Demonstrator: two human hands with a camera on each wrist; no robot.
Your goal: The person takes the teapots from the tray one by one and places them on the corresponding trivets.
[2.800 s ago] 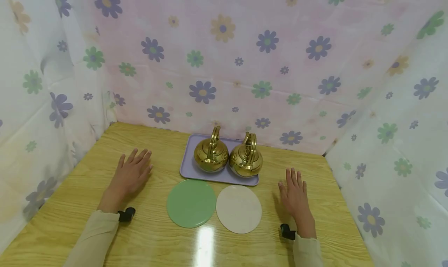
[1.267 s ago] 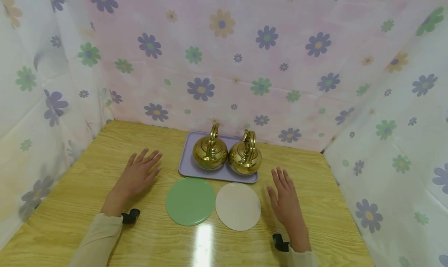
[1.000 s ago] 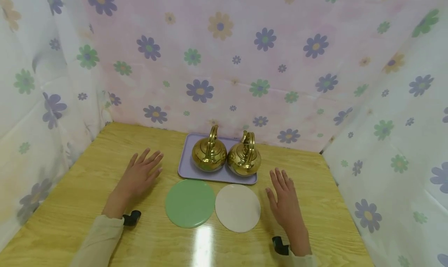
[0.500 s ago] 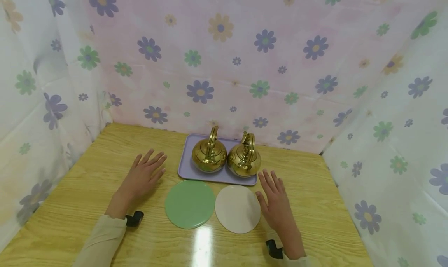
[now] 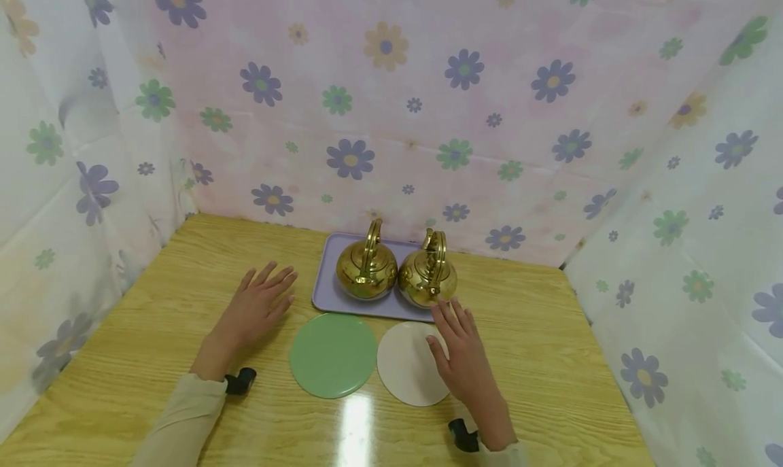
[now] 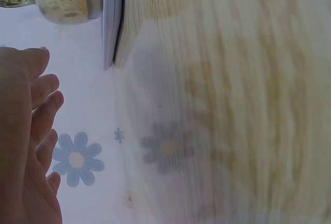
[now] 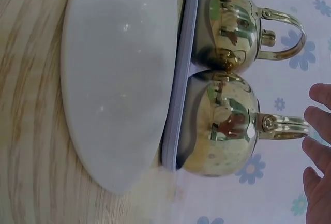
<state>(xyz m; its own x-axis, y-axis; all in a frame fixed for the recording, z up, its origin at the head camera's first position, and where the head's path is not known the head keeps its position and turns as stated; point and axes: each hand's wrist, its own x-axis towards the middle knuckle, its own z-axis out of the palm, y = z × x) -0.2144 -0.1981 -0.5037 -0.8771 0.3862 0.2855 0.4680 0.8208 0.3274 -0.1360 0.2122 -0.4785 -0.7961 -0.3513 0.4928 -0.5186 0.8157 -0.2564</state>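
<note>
Two shiny gold teapots with arched top handles stand side by side on a lavender tray (image 5: pixel 327 287): a left teapot (image 5: pixel 366 277) and a right teapot (image 5: pixel 422 277). My right hand (image 5: pixel 461 355), fingers extended, hovers over the right edge of a white round plate (image 5: pixel 410 368), its fingertips overlapping the front of the right teapot in the head view. In the right wrist view, those fingers (image 7: pixel 318 154) appear near the handle of the right teapot (image 7: pixel 222 125) and hold nothing. My left hand (image 5: pixel 253 310), fingers spread and holding nothing, is over the table left of the tray.
A green round plate (image 5: pixel 333 355) lies beside the white one, in front of the tray. The wood-grain table (image 5: pixel 538 358) is bordered by flower-printed cloth (image 5: pixel 391 113) at the back and both sides. Each wrist wears a small black device (image 5: pixel 240 381).
My right hand has moved left from the table's right side to over the white plate, near the right teapot. My left hand has shifted somewhat right toward the tray. Teapots and plates stay put.
</note>
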